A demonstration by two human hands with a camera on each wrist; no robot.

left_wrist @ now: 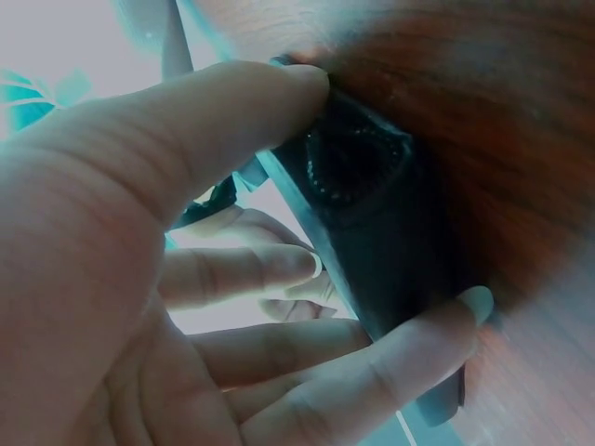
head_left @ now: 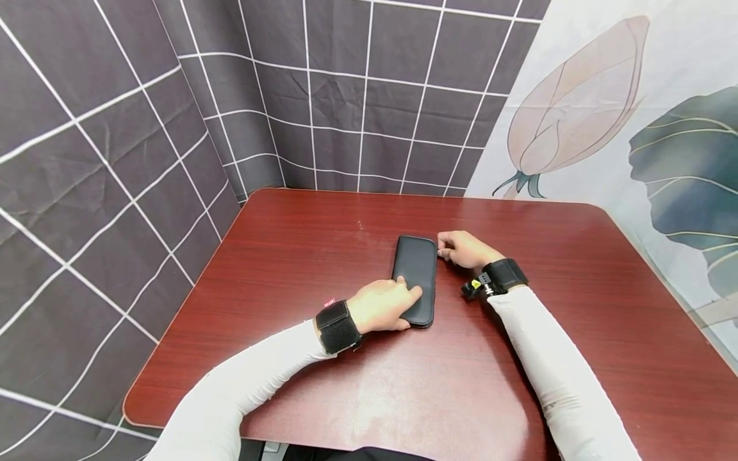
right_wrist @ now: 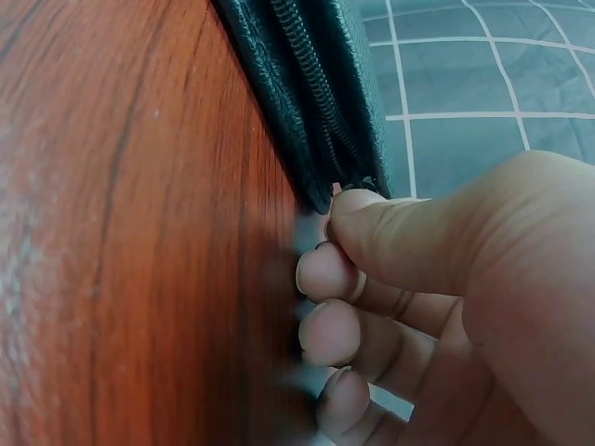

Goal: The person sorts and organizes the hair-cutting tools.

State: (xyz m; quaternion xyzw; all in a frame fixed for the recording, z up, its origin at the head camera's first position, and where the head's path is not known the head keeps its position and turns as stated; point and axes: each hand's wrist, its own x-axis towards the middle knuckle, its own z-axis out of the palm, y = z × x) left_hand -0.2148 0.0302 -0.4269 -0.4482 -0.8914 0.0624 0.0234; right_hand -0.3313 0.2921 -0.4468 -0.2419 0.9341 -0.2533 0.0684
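A black zip-up long wallet (head_left: pixel 414 262) lies flat on the reddish-brown table, its length pointing away from me. My left hand (head_left: pixel 382 306) grips its near part, with fingers over the top and the thumb at the near end; the left wrist view shows thumb and fingers around the wallet (left_wrist: pixel 372 246). At the far right corner, my right hand (head_left: pixel 464 250) has its fingers curled. In the right wrist view, its thumb and forefinger pinch the zipper pull, mostly hidden by the fingertips, at the end of the zipper teeth (right_wrist: pixel 310 65).
The wooden table (head_left: pixel 305 250) has rounded corners. A dark grey curtain with white grid lines (head_left: pixel 340 102) hangs behind and to the left, and a white flower-printed cloth (head_left: pixel 576 115) to the right. Black straps (head_left: pixel 339 326) circle both wrists; the right one carries a small camera (head_left: pixel 475 286).
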